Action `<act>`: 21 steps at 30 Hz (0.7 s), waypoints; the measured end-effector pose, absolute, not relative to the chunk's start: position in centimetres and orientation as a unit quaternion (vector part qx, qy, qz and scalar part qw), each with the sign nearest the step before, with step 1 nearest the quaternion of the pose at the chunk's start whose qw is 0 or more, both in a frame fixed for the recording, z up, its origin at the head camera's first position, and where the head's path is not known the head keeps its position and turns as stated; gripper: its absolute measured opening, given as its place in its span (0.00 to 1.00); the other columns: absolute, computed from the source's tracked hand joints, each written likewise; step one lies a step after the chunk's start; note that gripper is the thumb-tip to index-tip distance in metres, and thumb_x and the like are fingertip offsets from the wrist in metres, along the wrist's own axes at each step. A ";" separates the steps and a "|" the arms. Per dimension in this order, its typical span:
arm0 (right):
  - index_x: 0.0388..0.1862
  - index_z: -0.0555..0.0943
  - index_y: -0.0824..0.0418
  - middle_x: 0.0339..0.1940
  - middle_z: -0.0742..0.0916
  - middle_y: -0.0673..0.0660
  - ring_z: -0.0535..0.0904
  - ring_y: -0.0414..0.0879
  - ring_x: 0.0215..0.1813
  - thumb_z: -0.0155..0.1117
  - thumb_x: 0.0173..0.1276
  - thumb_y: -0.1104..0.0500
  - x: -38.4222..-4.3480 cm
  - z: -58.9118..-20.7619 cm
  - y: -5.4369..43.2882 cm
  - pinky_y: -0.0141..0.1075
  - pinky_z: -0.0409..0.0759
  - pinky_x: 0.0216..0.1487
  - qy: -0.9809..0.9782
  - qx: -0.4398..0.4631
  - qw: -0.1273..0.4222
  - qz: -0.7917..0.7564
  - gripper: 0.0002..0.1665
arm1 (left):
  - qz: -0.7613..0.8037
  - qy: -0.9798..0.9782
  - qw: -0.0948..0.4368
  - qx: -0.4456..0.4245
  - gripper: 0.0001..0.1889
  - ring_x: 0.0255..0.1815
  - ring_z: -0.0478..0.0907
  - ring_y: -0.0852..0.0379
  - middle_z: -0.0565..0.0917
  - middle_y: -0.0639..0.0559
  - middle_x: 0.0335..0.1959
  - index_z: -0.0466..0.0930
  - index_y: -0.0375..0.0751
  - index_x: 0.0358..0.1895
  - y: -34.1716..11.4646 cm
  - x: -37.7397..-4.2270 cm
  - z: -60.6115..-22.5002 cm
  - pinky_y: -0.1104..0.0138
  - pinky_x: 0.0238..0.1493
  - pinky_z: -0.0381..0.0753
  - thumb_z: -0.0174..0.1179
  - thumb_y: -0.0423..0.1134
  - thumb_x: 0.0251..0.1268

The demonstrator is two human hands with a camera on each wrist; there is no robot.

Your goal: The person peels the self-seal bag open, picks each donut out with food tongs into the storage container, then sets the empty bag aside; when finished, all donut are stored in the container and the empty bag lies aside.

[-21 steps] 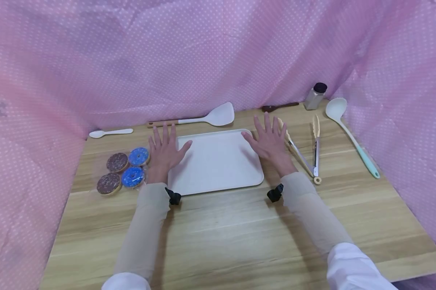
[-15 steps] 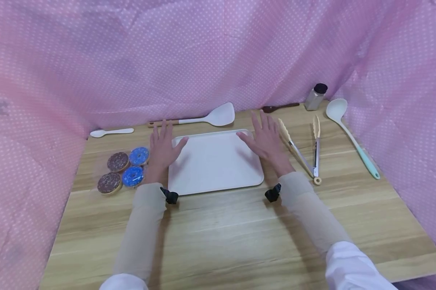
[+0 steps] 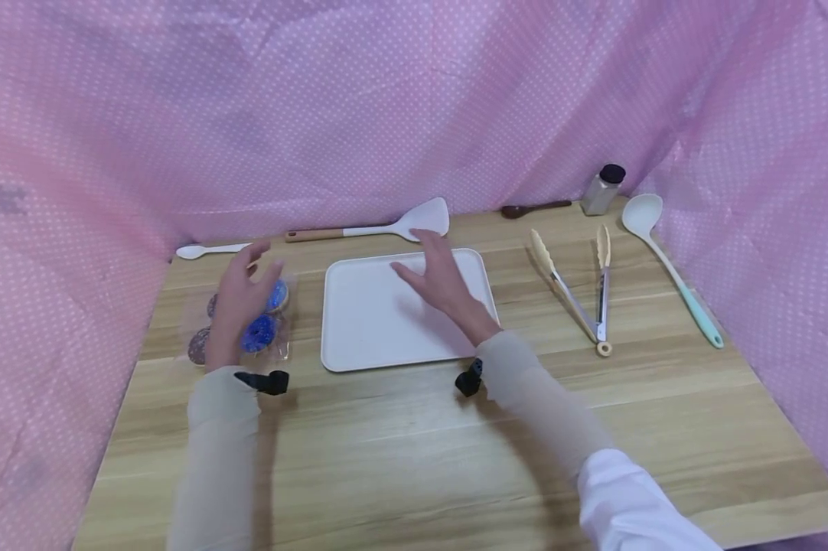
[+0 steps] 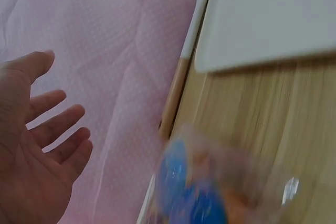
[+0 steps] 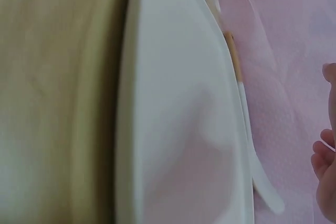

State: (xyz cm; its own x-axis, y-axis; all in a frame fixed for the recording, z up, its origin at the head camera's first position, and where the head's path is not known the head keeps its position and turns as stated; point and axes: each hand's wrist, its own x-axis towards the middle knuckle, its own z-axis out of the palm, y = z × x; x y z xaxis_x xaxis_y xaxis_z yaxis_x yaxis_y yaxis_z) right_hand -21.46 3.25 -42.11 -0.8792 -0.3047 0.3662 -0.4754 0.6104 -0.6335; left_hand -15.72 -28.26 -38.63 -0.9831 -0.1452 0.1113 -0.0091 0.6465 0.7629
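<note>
My left hand (image 3: 238,302) hovers over a clear bag of donuts at the table's left, its fingers relaxed and holding nothing. Two blue-topped donuts (image 3: 259,334) show beside the hand, while the brown-topped donuts (image 3: 199,347) are partly hidden behind it. In the left wrist view the bag (image 4: 252,177) looks blurred, apart from the loosely spread fingers (image 4: 58,124). Above the right part of a white rectangular tray (image 3: 366,314) is my right hand (image 3: 444,279), thumb apart from the fingers and nothing held. Its shadow falls on the tray in the right wrist view.
Behind the tray lies a white turner (image 3: 424,220) with a wooden handle. A white spoon (image 3: 207,250) is at the back left. Tongs (image 3: 601,306), a ladle (image 3: 672,264), a dark spoon (image 3: 534,209) and a black-capped jar (image 3: 602,191) occupy the right side.
Both hands have moved left: the left from the tray's left edge to over the donuts, the right from the tray's right edge to above the tray. Their spread fingers have relaxed.
</note>
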 end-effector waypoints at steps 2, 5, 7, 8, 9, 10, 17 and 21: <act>0.67 0.65 0.65 0.65 0.73 0.61 0.67 0.53 0.68 0.65 0.64 0.45 -20.8 -42.4 1.5 0.40 0.64 0.71 -0.887 0.230 0.100 0.387 0.40 | -0.422 -0.902 0.068 0.060 0.31 0.71 0.61 0.43 0.66 0.42 0.70 0.63 0.43 0.69 -29.7 -14.8 -38.6 0.52 0.69 0.65 0.51 0.56 0.69; 0.66 0.67 0.65 0.63 0.75 0.60 0.68 0.52 0.66 0.65 0.64 0.45 -19.6 -42.7 -1.1 0.40 0.65 0.70 -0.883 0.251 0.082 0.389 0.39 | -0.426 -0.898 0.049 0.094 0.30 0.67 0.66 0.42 0.68 0.43 0.68 0.63 0.46 0.70 -31.8 -13.4 -38.9 0.57 0.64 0.71 0.50 0.56 0.70; 0.65 0.68 0.64 0.61 0.76 0.59 0.69 0.51 0.65 0.66 0.64 0.45 -18.7 -43.0 -2.7 0.39 0.65 0.70 -0.879 0.267 0.067 0.389 0.37 | -0.428 -0.896 0.046 0.108 0.29 0.67 0.66 0.40 0.68 0.41 0.68 0.63 0.45 0.70 -33.3 -12.5 -39.3 0.56 0.64 0.71 0.49 0.54 0.71; 0.64 0.68 0.64 0.60 0.76 0.59 0.69 0.50 0.64 0.66 0.64 0.45 -18.2 -43.1 -3.5 0.38 0.66 0.69 -0.878 0.275 0.061 0.387 0.37 | -0.429 -0.895 0.045 0.115 0.29 0.67 0.66 0.40 0.67 0.40 0.69 0.62 0.45 0.71 -34.0 -12.0 -39.6 0.56 0.65 0.70 0.48 0.53 0.71; 0.64 0.69 0.63 0.60 0.77 0.58 0.70 0.50 0.63 0.66 0.64 0.45 -17.8 -43.3 -4.3 0.37 0.66 0.68 -0.878 0.284 0.055 0.382 0.36 | -0.429 -0.895 0.046 0.115 0.29 0.68 0.64 0.38 0.66 0.38 0.69 0.61 0.42 0.71 -34.6 -11.7 -39.9 0.54 0.68 0.66 0.48 0.52 0.72; 0.63 0.69 0.63 0.59 0.77 0.57 0.70 0.49 0.63 0.66 0.64 0.45 -17.3 -43.4 -5.1 0.36 0.67 0.68 -0.878 0.292 0.049 0.376 0.35 | -0.424 -0.897 0.048 0.116 0.29 0.70 0.61 0.37 0.64 0.37 0.70 0.61 0.40 0.71 -35.3 -11.3 -40.1 0.53 0.71 0.61 0.47 0.51 0.73; 0.62 0.70 0.62 0.59 0.76 0.55 0.71 0.46 0.62 0.64 0.65 0.45 -14.3 -44.2 -9.8 0.32 0.69 0.66 -0.883 0.319 -0.003 0.343 0.34 | -0.403 -0.907 0.051 0.113 0.25 0.70 0.60 0.37 0.65 0.32 0.68 0.64 0.33 0.68 -37.8 -9.3 -42.0 0.55 0.71 0.62 0.47 0.44 0.74; 0.63 0.71 0.59 0.59 0.77 0.53 0.71 0.43 0.61 0.62 0.65 0.42 -12.7 -44.5 -12.0 0.29 0.69 0.65 -0.887 0.317 -0.036 0.334 0.34 | -0.387 -0.915 0.035 0.111 0.26 0.68 0.63 0.34 0.65 0.32 0.69 0.64 0.36 0.69 -38.3 -8.9 -42.8 0.54 0.68 0.65 0.47 0.45 0.74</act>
State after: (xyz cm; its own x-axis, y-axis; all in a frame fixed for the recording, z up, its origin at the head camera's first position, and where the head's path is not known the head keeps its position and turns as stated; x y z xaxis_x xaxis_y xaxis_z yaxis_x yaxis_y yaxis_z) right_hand -12.73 -12.02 -44.50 -0.7967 -0.5859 0.1481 -0.5384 0.5768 -0.6144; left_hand -8.88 -38.33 -42.79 -0.9731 -0.2293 -0.0219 -0.1753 0.6755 0.7162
